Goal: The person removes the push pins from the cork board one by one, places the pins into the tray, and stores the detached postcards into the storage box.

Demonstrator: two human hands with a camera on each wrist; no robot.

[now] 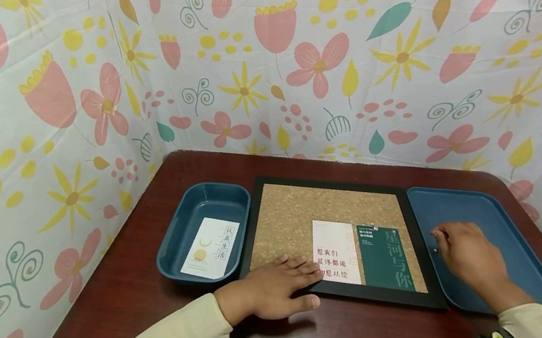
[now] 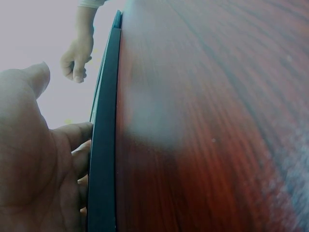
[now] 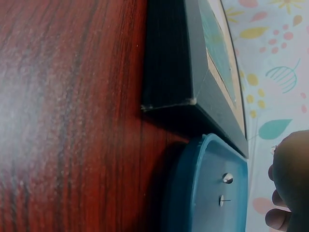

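Observation:
My left hand lies with fingers spread on the front left of a black-framed cork board, fingertips over the left edge of a white card with red writing. Right of that card, a green card lies on the cork, with a small shiny spot near its top edge. Over the shallow blue tray, my right hand has its fingers curled, thumb and index finger pinching a tiny thumbtack, mostly hidden. Loose metal thumbtacks lie in this tray below the hand.
A deeper blue tray at the board's left holds a white card with a moon drawing. All stand on a dark red wooden table. Flower-patterned cloth hangs behind and along the sides.

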